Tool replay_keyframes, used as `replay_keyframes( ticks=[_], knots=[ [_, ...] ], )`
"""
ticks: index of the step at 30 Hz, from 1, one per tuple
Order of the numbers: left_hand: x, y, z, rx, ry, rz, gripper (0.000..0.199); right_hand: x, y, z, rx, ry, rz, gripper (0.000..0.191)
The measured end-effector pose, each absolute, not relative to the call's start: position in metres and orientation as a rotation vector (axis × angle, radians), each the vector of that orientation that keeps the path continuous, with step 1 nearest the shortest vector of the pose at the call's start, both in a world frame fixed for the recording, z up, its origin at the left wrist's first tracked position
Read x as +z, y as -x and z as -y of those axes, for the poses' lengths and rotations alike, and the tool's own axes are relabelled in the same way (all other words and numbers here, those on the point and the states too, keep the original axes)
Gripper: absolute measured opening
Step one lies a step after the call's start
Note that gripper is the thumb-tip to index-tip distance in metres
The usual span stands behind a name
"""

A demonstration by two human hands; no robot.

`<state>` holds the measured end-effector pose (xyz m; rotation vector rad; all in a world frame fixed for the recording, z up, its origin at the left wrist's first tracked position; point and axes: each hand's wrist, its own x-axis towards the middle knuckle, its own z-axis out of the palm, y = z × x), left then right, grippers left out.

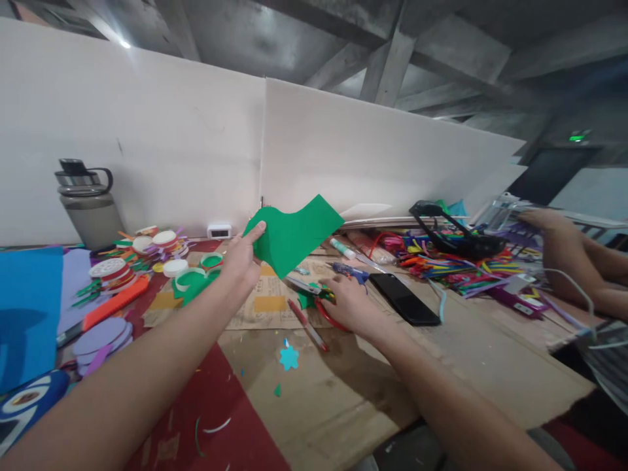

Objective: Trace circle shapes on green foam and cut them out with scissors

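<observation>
My left hand [244, 256] pinches a green craft sheet [300, 234] by its left end and holds it up above the table; the sheet bends in a wave. Low over the cardboard, my right hand [350, 299] has its fingers curled at the red-handled scissors [335, 318], whose blades point left, away from the palm. Part of the handles is hidden under the fingers. A green scrap [307, 300] lies under the scissors. Just left of them is a red pen [307, 325], and a blue flower cutout [289, 357] lies nearer to me.
Beyond my right hand lie a blue glue gun [349, 270] and a black phone [405, 299]. Colourful pipe cleaners [451, 268] are heaped at the right, near another person's arm [564, 252]. An orange utility knife [115, 303] and a bottle [91, 212] are at the left.
</observation>
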<state>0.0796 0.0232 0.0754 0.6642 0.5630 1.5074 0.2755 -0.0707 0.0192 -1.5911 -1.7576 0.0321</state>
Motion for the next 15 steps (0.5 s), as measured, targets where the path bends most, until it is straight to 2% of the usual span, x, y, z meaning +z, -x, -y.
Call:
replay_keyframes(
  ticks=[3, 5, 8, 12, 15],
  knots=[
    [0.075, -0.083, -0.020, 1.508, -0.661, -0.521, 0.021, 0.035, -0.260, 0.068, 0.524, 1.272, 1.529, 0.042],
    [0.076, -0.086, -0.017, 1.513, -0.650, -0.508, 0.024, 0.047, -0.246, 0.063, 0.782, 0.973, 1.209, 0.047],
    [0.078, -0.090, -0.011, 1.513, -0.646, -0.499, 0.027, 0.061, -0.223, 0.055, 0.879, 0.788, 0.872, 0.052],
    [0.079, -0.093, -0.004, 1.483, -0.690, -0.474, 0.030, 0.067, -0.204, 0.046, 0.985, 0.697, 0.804, 0.050],
    [0.078, -0.092, -0.004, 1.514, -0.741, -0.465, 0.028, 0.064, -0.208, 0.042, 0.913, 0.781, 0.801, 0.050]
  ],
)
